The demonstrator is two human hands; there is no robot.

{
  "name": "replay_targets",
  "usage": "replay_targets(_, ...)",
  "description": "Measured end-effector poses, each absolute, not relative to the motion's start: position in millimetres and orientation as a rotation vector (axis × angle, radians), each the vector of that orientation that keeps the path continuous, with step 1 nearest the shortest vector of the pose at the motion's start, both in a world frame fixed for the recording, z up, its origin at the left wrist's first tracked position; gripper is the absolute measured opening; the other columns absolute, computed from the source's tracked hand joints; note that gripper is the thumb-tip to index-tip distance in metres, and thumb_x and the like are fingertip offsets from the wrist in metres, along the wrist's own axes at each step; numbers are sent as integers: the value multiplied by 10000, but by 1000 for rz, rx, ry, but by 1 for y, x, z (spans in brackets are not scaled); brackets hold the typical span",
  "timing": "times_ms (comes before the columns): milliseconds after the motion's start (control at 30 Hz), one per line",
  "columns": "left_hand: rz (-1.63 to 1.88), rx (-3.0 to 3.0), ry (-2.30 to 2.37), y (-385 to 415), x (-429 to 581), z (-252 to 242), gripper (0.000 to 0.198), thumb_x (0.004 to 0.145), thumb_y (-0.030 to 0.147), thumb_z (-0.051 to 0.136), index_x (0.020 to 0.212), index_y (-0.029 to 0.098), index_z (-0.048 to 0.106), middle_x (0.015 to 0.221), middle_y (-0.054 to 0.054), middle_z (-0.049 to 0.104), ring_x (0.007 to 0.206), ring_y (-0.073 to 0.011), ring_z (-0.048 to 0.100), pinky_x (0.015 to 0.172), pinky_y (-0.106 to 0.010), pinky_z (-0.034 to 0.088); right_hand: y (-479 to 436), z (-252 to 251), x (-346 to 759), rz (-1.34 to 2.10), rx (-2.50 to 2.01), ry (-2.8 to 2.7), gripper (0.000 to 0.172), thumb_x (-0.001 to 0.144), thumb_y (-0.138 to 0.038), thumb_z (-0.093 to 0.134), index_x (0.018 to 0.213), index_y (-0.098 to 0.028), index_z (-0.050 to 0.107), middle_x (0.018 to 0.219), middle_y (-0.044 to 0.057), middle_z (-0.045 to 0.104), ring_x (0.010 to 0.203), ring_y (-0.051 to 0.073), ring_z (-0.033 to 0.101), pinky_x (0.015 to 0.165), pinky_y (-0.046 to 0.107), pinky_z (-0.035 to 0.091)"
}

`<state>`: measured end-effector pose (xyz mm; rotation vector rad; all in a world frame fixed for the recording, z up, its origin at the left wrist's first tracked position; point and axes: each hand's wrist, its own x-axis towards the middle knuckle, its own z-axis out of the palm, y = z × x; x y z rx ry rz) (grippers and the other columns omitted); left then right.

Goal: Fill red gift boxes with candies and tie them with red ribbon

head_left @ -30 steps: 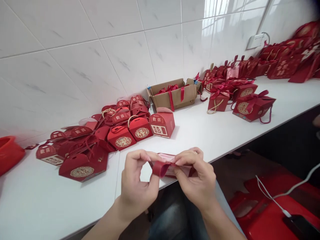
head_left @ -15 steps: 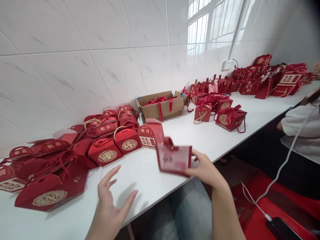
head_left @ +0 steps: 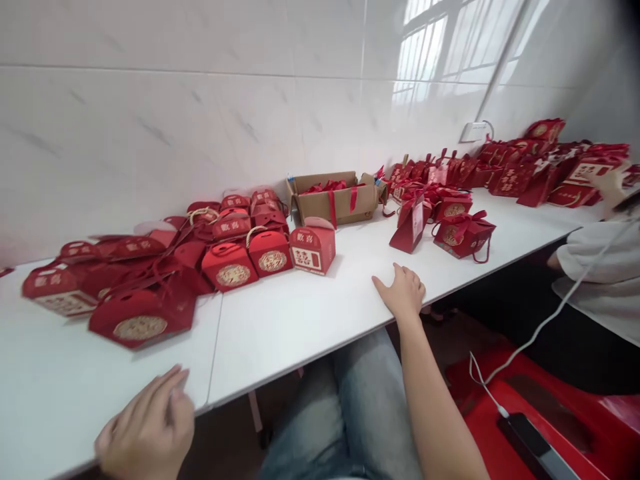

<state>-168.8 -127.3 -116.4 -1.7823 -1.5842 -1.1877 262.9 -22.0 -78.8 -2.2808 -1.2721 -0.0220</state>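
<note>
My right hand (head_left: 403, 291) rests over the white table near its front edge, thumb and fingers apart and holding nothing. Just beyond it stands a narrow red gift box (head_left: 411, 225) with a pale pink panel on one side. To that box's right sits a red ribbon-tied gift box (head_left: 464, 235) with a gold round emblem. My left hand (head_left: 150, 427) is low at the left by the table edge, its fingers curled together with nothing visible in them. Nearest to it lies a large dark red gift box (head_left: 143, 310); a small red gift box (head_left: 313, 247) stands near the middle.
Many red gift boxes (head_left: 233, 267) crowd the left along the tiled wall. A cardboard box (head_left: 340, 208) holds red ribbons. More red bags (head_left: 510, 179) line the far right. Another person's sleeve (head_left: 600, 257) is at right, above a red stool with a phone (head_left: 535, 443) and white cable.
The box with the pink panel has gone from my right hand to the table beside the ribboned boxes. My left hand has moved lower left and its fingers have curled in. The view has shifted.
</note>
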Motion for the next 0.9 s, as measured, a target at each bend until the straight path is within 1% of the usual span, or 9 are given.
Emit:
replay_targets(33, -1062, -1686, -1524, -127, -164, -114, 306, 754, 149, 567, 1021, 234, 689, 929, -87, 736, 835, -295, 641, 663, -360, 335, -23, -78, 263, -23, -2283, -1277, 650, 813, -510, 554, 1338, -133, 481, 1362, 179, 488, 1275, 325, 400, 1020, 451, 287)
replay_targets(67, -1024, -1629, -1464, -127, -160, -111, 267, 759, 144, 542, 957, 228, 700, 873, -72, 748, 799, -275, 656, 655, -350, 335, -24, -78, 264, -23, -2285, -1285, 642, 817, -509, 548, 1333, -133, 484, 1363, 182, 485, 1274, 326, 398, 1020, 452, 284)
replay_targets(167, -958, -1648, -1495, -127, -153, -108, 244, 768, 141, 528, 922, 222, 700, 877, -55, 759, 833, -251, 673, 690, -338, 347, -27, -78, 265, -12, -2282, -1316, 621, 826, -499, 533, 1321, -126, 494, 1361, 186, 482, 1268, 318, 398, 1022, 443, 275)
replay_targets(300, -1067, -1662, -1633, -131, -150, -110, 216, 786, 165, 517, 871, 201, 712, 912, -78, 758, 905, -275, 663, 776, -371, 329, -31, -78, 265, -3, -2272, -1337, 601, 834, -492, 509, 1302, -115, 511, 1359, 184, 482, 1267, 313, 391, 1027, 431, 263)
replay_targets(367, -1083, -1678, -1648, -133, -149, -110, 218, 795, 171, 508, 867, 197, 712, 931, -81, 756, 930, -278, 655, 795, -379, 323, -33, -78, 266, 4, -2268, -1341, 588, 831, -492, 503, 1277, -111, 538, 1346, 186, 492, 1258, 318, 394, 1021, 434, 263)
replay_targets(500, -1094, -1686, -1654, -134, -147, -110, 217, 800, 184, 505, 854, 206, 714, 937, -65, 758, 926, -269, 653, 787, -371, 325, -35, -77, 267, 20, -2254, -1345, 563, 820, -497, 499, 1229, -118, 583, 1307, 176, 516, 1234, 312, 402, 1009, 425, 265)
replay_targets(767, -1131, -1620, -1665, -130, -145, -116, 244, 812, 189, 474, 821, 191, 718, 888, -90, 762, 901, -271, 656, 772, -379, 297, -36, -77, 267, 47, -2244, -1342, 570, 818, -505, 490, 1224, -116, 585, 1272, 184, 517, 1207, 318, 398, 996, 445, 272)
replay_targets(900, -1131, -1613, -1650, -130, -145, -118, 253, 817, 199, 468, 823, 186, 720, 899, -94, 762, 912, -269, 660, 779, -377, 294, -35, -79, 269, 43, -2240, -1347, 575, 815, -509, 491, 1227, -119, 584, 1272, 184, 519, 1214, 323, 398, 998, 449, 271)
